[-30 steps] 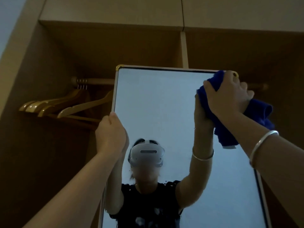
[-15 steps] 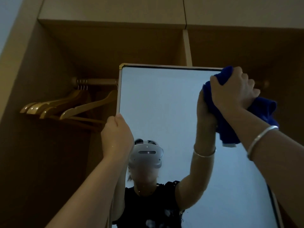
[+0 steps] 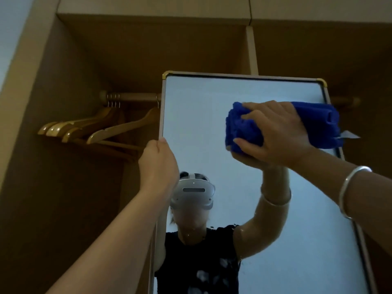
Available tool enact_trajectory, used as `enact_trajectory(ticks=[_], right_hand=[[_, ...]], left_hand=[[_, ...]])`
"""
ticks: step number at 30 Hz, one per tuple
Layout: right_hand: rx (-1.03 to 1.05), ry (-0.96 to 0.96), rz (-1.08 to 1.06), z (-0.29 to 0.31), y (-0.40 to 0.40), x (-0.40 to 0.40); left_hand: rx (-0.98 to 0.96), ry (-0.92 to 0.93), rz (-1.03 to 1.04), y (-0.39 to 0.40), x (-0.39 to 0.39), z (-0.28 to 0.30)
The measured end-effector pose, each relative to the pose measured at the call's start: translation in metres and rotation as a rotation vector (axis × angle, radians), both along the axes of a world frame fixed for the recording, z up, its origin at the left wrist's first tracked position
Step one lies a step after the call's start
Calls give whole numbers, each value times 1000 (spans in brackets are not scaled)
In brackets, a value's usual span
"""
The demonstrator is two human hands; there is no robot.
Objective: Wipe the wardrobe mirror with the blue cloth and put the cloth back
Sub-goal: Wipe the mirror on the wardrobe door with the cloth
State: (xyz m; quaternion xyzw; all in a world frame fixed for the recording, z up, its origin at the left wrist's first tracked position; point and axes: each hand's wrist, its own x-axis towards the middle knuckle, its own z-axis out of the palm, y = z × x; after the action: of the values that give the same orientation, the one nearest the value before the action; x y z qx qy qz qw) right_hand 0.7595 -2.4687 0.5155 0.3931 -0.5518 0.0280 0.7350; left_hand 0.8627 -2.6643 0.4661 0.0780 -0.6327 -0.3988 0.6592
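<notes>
1. Fingers (image 3: 257, 115) of right hand (image 3: 275, 132) curl over the bunched blue cloth (image 3: 318, 124), thumb clamping it from below; cloth is pressed flat to the mirror (image 3: 201, 115) high on its right half, just under the top frame.
2. Left hand (image 3: 158, 164) grips the mirror's left edge, fingers wrapped round the frame, steadying the panel.
3. Judgement: wiping is under way, upper band only. Best practice: keep the palm flat behind the cloth and overlap horizontal passes, working downward.
4. Loose cloth tail and white tag (image 3: 350, 135) overhang the right frame; tuck them in to avoid streaks.
5. Wooden hangers (image 3: 95, 130) hang on the rail (image 3: 135, 96) to the left, well apart.
</notes>
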Motion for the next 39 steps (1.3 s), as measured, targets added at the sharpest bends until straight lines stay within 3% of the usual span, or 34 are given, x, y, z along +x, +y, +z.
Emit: enact_trajectory(ticks=[3, 5, 7, 9, 14, 17, 20, 23, 26, 28, 30, 35, 37, 39], right_hand=[[-414, -128, 53, 15, 6, -7], [-700, -320, 58, 29, -7, 1], [-815, -460, 105, 38, -25, 13], [-765, -446, 138, 33, -47, 25], [-260, -46, 228, -19, -85, 36], [23, 40, 188, -25, -67, 28], [165, 69, 89, -21, -36, 17], [78, -9, 44, -15, -6, 0], [-343, -116, 89, -6, -11, 2], [-658, -358, 118, 6, -35, 20], [-729, -489, 140, 12, -65, 37], [-253, -78, 238, -28, -117, 49], [-25, 14, 256, -43, -117, 48], [141, 92, 242, -45, -102, 45]], left_hand=[[20, 51, -12, 4, -1, -4], [45, 87, -39, 6, -3, -5], [41, 76, -31, 6, -3, -5], [32, 75, -9, 6, -2, -4], [72, 35, -40, 7, 0, -3], [35, 13, 3, 0, -2, -1], [17, 11, 8, -5, -6, 0], [3, 40, -11, -5, -8, -4], [16, 37, 12, -3, -9, -3], [32, 17, 12, -2, -9, -2], [29, 14, -46, -7, -11, -1], [72, 23, -432, -14, -4, -2], [104, 20, -642, -10, 4, -5], [105, -25, -711, -3, 8, -6]])
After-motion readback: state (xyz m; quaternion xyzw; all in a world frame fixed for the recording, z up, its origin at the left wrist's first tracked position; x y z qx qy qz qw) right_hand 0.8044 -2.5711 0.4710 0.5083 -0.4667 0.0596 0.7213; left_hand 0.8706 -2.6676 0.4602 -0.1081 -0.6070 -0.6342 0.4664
